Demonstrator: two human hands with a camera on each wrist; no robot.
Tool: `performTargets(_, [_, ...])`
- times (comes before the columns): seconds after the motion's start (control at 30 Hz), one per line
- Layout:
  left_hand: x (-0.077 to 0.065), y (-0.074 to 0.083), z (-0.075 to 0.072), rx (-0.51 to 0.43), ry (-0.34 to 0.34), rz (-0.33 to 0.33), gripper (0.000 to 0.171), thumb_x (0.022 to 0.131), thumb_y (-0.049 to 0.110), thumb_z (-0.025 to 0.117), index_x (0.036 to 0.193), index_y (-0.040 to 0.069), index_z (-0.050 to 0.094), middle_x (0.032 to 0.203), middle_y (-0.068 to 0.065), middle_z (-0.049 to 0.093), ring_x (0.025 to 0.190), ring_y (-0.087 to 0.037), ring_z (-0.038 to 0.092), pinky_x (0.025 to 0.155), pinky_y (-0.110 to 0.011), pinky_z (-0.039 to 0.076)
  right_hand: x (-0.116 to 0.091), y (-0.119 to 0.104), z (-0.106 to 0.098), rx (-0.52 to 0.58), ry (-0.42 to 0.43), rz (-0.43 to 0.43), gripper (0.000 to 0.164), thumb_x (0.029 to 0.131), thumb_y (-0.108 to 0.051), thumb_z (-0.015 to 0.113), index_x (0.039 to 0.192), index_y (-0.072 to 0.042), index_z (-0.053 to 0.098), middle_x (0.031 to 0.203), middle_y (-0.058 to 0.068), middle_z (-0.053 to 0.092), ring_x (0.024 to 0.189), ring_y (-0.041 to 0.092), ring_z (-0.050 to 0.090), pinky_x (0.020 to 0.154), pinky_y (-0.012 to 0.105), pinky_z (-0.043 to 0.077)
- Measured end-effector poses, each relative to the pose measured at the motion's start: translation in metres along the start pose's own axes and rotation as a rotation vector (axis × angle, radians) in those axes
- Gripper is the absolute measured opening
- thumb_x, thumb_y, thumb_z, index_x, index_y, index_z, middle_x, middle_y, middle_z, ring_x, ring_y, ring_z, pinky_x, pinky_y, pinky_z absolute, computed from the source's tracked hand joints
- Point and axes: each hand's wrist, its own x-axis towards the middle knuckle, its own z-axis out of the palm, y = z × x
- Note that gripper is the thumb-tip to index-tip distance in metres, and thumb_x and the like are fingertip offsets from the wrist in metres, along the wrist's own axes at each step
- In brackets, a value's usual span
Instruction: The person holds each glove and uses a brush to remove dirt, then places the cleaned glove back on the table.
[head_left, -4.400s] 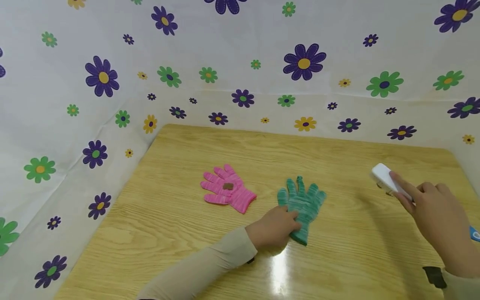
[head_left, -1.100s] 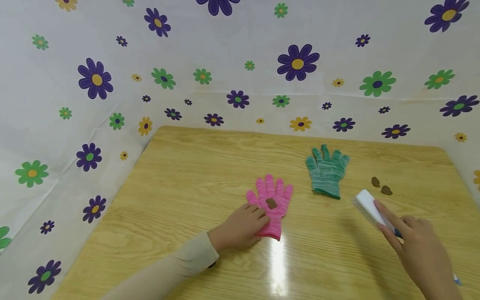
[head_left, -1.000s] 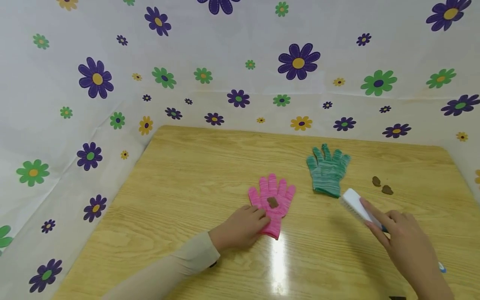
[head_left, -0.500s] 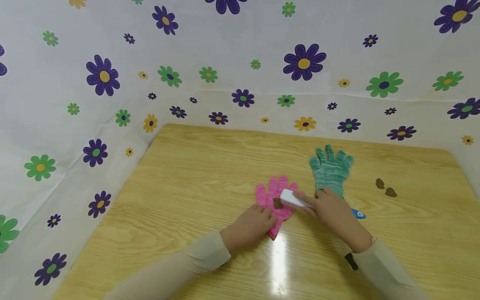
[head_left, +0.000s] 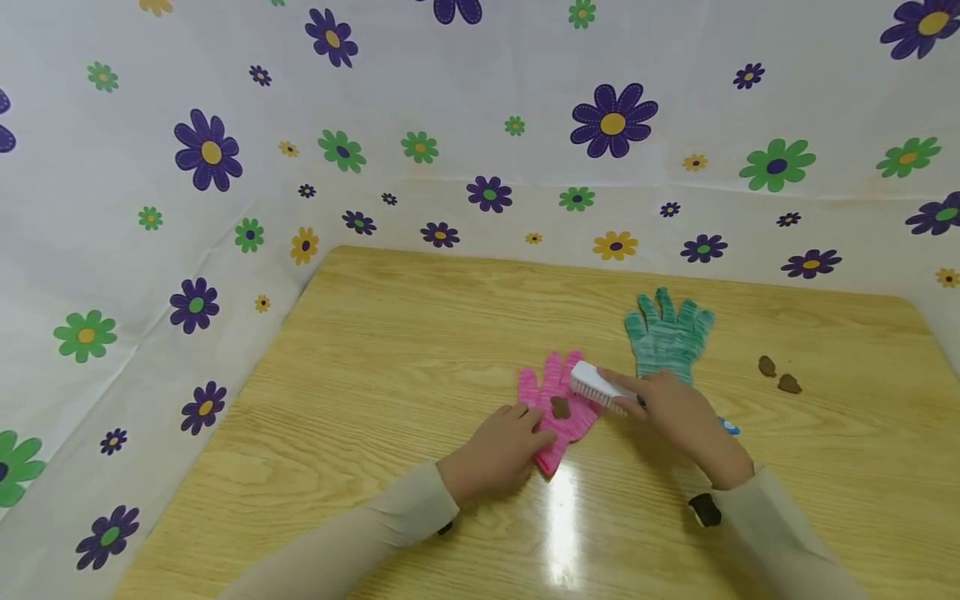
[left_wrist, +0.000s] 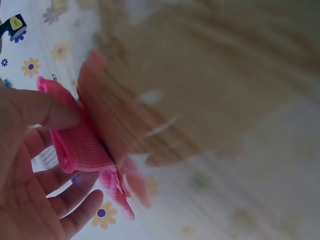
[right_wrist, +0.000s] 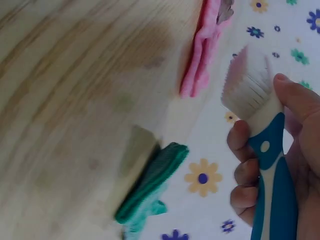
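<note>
My left hand (head_left: pixel 495 450) pinches the cuff end of a pink knitted glove (head_left: pixel 577 423), which lies on the table. In the left wrist view, the thumb lies on the pink glove's cuff (left_wrist: pixel 82 152). A brown clay-like lump (head_left: pixel 560 407) sits on the palm of that glove. My right hand (head_left: pixel 686 425) grips a scrub brush (head_left: pixel 592 385) by its blue-and-white handle. The white bristles face down over the right part of the pink glove, beside the lump; whether they touch is hard to tell. Behind the right hand lies a green glove (head_left: pixel 667 343), its cuff hidden in the head view.
Two brown lumps (head_left: pixel 789 384) lie on the wooden table (head_left: pixel 390 350), right of the green glove. A white cloth with printed flowers (head_left: pixel 450 100) hangs behind the table and along its left side.
The green glove has moved back and right. My left hand has taken the pink glove to the middle. The brush has come left over it. Two brown lumps now show at right.
</note>
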Motion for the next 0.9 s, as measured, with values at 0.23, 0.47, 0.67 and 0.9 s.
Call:
performTargets(0.23, [-0.001, -0.001, -0.002, 0.025, -0.017, 0.009, 0.024, 0.086, 0.017, 0.055, 0.108, 0.023, 0.060, 0.108, 0.001, 0.058, 0.097, -0.016, 0.054, 0.086, -0.032, 0.045, 0.004, -0.020, 0.011, -0.359, 0.126, -0.301, 0.046, 0.084, -0.027, 0.067, 0.129, -0.031, 0.057, 0.082, 0.008, 0.060, 0.072, 0.020, 0.049, 0.064, 0.030, 0.048])
performTargets(0.47, [0.001, 0.001, -0.009, 0.043, -0.015, 0.034, 0.015, 0.090, 0.019, 0.056, 0.103, 0.022, 0.063, 0.097, 0.003, 0.062, 0.088, -0.014, 0.058, 0.080, -0.028, 0.047, 0.010, 0.002, 0.011, -0.345, 0.128, -0.235, 0.050, 0.083, -0.020, 0.070, 0.130, -0.031, 0.055, 0.084, 0.011, 0.059, 0.076, 0.023, 0.053, 0.066, 0.034, 0.052])
performTargets(0.67, [0.003, 0.000, -0.007, 0.069, 0.044, 0.024, 0.012, 0.090, 0.019, 0.056, 0.099, 0.021, 0.063, 0.092, 0.003, 0.063, 0.080, -0.011, 0.059, 0.073, -0.024, 0.047, 0.009, -0.002, 0.012, -0.335, 0.193, -0.340, 0.051, 0.082, -0.020, 0.071, 0.130, -0.029, 0.056, 0.077, 0.008, 0.058, 0.069, 0.020, 0.050, 0.060, 0.031, 0.049])
performTargets(0.9, [0.005, 0.000, -0.007, 0.090, -0.011, 0.005, 0.016, 0.091, 0.021, 0.055, 0.103, 0.024, 0.064, 0.095, 0.005, 0.063, 0.086, -0.010, 0.060, 0.077, -0.024, 0.046, 0.009, 0.000, 0.009, -0.301, 0.201, -0.229, 0.048, 0.080, -0.020, 0.072, 0.126, -0.028, 0.060, 0.075, 0.008, 0.055, 0.067, 0.020, 0.047, 0.057, 0.031, 0.047])
